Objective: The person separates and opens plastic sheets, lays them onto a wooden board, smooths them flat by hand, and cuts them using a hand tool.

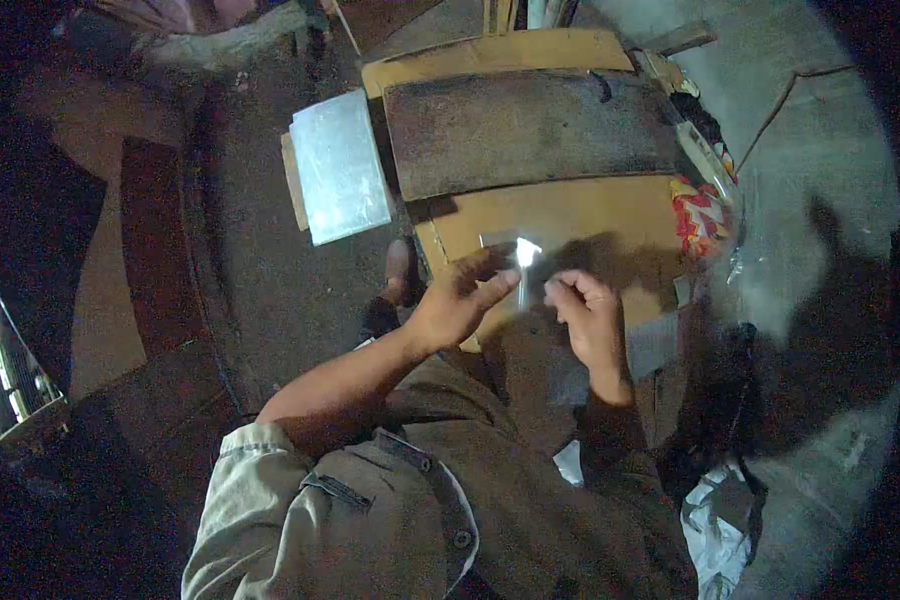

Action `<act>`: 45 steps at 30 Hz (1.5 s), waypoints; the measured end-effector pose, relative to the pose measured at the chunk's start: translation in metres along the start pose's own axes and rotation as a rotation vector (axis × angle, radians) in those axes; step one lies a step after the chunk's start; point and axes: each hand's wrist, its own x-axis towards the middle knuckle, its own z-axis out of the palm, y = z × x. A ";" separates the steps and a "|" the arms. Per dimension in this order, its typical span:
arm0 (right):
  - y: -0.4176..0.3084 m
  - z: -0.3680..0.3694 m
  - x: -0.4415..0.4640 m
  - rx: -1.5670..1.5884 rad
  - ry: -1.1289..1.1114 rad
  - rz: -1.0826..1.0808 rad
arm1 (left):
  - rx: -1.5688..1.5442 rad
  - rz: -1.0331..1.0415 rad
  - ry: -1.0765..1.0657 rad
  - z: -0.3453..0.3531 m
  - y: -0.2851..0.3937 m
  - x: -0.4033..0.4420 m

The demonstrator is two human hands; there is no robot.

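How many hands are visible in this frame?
2: the left hand, pinching a shiny piece over the yellow surface, and the right hand, just right of it.

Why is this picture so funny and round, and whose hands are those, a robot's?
No robot here! These are a person's own bare hands. The one picture comes from a camera worn on the person's head, looking forward and down, so you see their shirt too.

The left hand pinches a small shiny piece. The right hand is close by with its fingers bent; I can't tell whether it holds anything.

In front is a yellowish surface with a big dark board lying on it. A red and yellow wrapper is near its right edge, and a silvery sheet is to the left.
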 end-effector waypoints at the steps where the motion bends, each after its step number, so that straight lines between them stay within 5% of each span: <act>1: -0.002 0.002 -0.001 -0.031 -0.042 0.002 | -0.233 -0.063 -0.006 0.001 0.003 0.003; 23: 0.023 0.020 0.067 0.135 -0.092 0.042 | -0.236 -0.140 0.353 0.000 -0.041 0.035; 29: 0.027 0.024 0.092 0.205 -0.070 0.145 | 0.006 -0.138 0.339 0.002 -0.024 0.020; 31: 0.034 0.026 0.097 0.273 -0.082 0.153 | 0.494 0.079 0.285 0.000 -0.024 0.020; 35: 0.037 0.032 0.104 0.155 -0.076 0.003 | 0.719 0.182 0.217 0.004 -0.026 0.023; 45: 0.038 0.029 0.100 0.168 -0.080 -0.003 | 0.970 0.046 0.149 0.014 -0.017 0.050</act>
